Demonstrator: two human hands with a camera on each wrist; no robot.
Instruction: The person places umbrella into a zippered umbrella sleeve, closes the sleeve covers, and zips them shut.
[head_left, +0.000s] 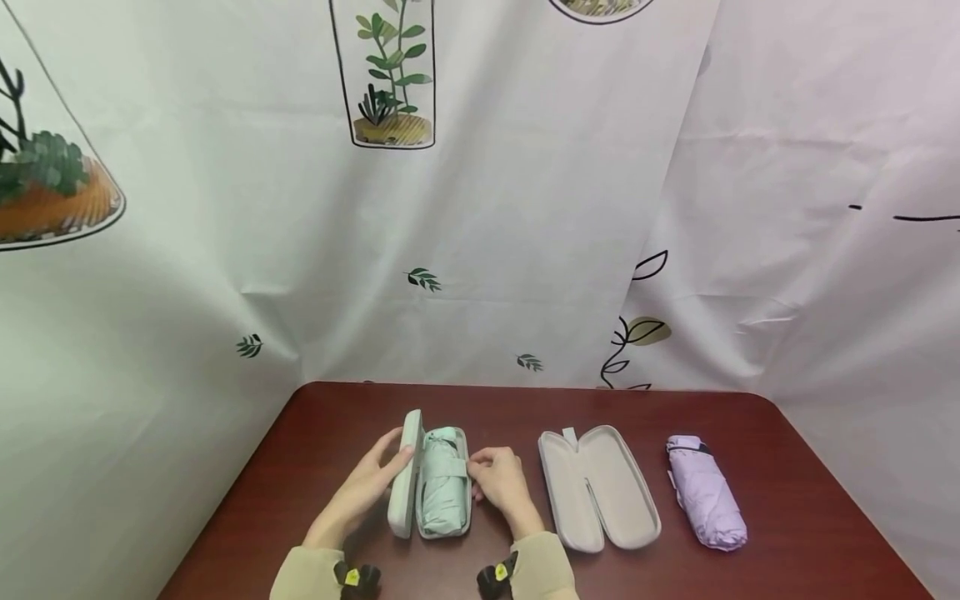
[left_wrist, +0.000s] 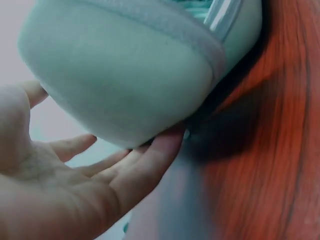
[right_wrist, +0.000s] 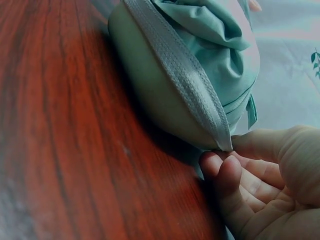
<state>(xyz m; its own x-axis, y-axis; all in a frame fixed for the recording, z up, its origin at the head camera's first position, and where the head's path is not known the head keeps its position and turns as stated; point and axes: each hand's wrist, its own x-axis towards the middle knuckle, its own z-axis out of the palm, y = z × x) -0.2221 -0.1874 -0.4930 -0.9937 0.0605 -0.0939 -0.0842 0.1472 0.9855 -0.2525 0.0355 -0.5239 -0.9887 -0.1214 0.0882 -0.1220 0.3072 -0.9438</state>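
Plant-patterned white fabric backdrop [head_left: 517, 217], hanging behind a dark red wood-grain table [head_left: 795, 500] with rounded far corners. On the table, right of centre, an off-white, elongated, hinged case [head_left: 628, 500], spread open with both shells facing up. To its left, between the hands, a smooth, pale mint-green hard case [head_left: 401, 496], lower shell flat on the wood, lid standing nearly upright along the left side. At far right, well apart from both hands, a folded lilac fabric umbrella [head_left: 711, 500], lying at a slant. Inside the mint case's lower shell, a folded mint-green fabric umbrella [head_left: 444, 500], laid lengthwise, presumably because of the close match with the shell's long shape.

Left hand [head_left: 364, 483] cupped round the outer side of the mint lid, grasping with thumb and curved fingers, probably to keep the lid from falling. Right hand [head_left: 500, 481] opposite, thumb and fingers pinching the rim of the lower shell, perhaps to steady it. Mint umbrella directly between the two hands: just beside the right fingertips, behind the lid from the left palm.

Across the mint umbrella, a flat, matching cloth strap [head_left: 450, 467]. Around the shell's rim, narrow grey woven zip tape [right_wrist: 182, 75], running to the right fingertips; possibly a zip pull within the pinch, too covered to tell.
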